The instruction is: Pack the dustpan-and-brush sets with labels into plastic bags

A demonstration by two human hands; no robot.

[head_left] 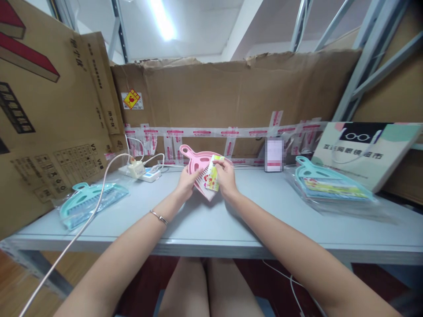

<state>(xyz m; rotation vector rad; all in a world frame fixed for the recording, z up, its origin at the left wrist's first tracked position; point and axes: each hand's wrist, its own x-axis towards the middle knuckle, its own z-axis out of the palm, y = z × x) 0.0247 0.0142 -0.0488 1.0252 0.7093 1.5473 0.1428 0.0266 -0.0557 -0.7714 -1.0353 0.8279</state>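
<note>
A pink dustpan (200,157) with a loop handle is held up over the middle of the table, tilted toward me. A brush with pale bristles appears to lie against its face. My left hand (187,182) is closed around its left side, thumb on the front. Lying across the front of the dustpan is a yellow-green printed card (210,179), pinched at its upper right edge by my right hand (226,175). The card covers part of the brush, and the fingers behind the dustpan are hidden.
Teal dustpan sets in clear bags lie at left (86,203) and right (330,180) on the table (251,229). A phone (274,155) leans at the back, near a white printed box (357,152). A white cable (99,198) runs from a plug adapter (136,169). Cardboard (211,92) walls the back.
</note>
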